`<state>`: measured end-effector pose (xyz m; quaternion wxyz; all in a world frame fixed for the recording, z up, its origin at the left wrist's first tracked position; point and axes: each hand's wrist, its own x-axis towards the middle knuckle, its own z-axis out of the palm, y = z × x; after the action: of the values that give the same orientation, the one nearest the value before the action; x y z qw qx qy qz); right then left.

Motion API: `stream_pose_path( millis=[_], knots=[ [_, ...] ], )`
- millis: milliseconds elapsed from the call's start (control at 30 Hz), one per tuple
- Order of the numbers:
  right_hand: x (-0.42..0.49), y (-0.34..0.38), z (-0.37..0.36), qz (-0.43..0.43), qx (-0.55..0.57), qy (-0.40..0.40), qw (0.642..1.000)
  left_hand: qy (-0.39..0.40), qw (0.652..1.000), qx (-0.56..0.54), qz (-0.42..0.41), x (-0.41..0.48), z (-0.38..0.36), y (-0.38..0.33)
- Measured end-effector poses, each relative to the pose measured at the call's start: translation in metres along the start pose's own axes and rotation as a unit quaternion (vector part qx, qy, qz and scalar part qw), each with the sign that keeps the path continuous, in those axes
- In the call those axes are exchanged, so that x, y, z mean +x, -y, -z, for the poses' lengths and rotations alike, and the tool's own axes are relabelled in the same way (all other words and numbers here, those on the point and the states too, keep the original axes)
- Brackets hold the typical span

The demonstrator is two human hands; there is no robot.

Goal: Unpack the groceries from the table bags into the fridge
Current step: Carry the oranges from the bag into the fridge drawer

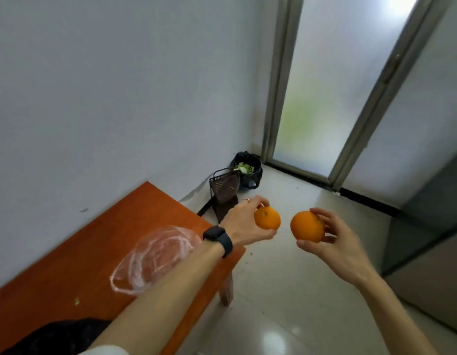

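My left hand point(244, 221), with a dark watch on the wrist, holds a small orange point(267, 218) out past the corner of the reddish wooden table point(89, 242). My right hand point(332, 242) holds a second, slightly larger orange point(307, 226) beside it, above the tiled floor. A crumpled clear plastic bag point(155, 257) lies flat on the table. A black bag point(58, 336) sits at the table's near edge. The grey fridge point(427, 252) stands at the right edge of view, its door closed.
A dark dustpan point(224, 193) leans by the wall beyond the table. Behind it stands a black-lined bin point(247, 170) with green scraps. Frosted glass doors in metal frames point(322, 98) fill the far corner. Pale tiled floor point(286, 290) spreads between table and fridge.
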<state>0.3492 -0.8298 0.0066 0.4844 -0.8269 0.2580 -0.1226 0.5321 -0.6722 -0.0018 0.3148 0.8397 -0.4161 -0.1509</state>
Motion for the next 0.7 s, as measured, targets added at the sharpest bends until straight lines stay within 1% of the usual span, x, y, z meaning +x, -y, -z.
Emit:
stream_pose_path(
  millis=[133, 267, 400, 433, 600, 700],
  knots=[
    [-0.065, -0.03, 0.111, -0.011, -0.017, -0.122, 0.992, 0.021, 0.994, -0.063, -0.09, 0.028, -0.072, -0.125],
    [-0.13, -0.063, 0.212, -0.027, -0.019, -0.234, 0.972, 0.045, 0.977, -0.096, -0.186, 0.037, -0.135, -0.244],
    [-0.191, -0.089, 0.297, -0.027, -0.025, -0.325, 0.945, 0.081, 0.952, -0.119, -0.271, 0.037, -0.181, -0.348],
    [-0.2, -0.092, 0.31, -0.024, -0.029, -0.341, 0.939, 0.086, 0.947, -0.119, -0.286, 0.039, -0.188, -0.365],
    [-0.243, -0.107, 0.396, -0.01, -0.047, -0.437, 0.898, 0.087, 0.91, -0.111, -0.389, 0.051, -0.225, -0.474],
    [-0.254, -0.114, 0.447, 0.006, -0.064, -0.476, 0.877, 0.078, 0.894, -0.125, -0.423, 0.065, -0.242, -0.533]
  ],
)
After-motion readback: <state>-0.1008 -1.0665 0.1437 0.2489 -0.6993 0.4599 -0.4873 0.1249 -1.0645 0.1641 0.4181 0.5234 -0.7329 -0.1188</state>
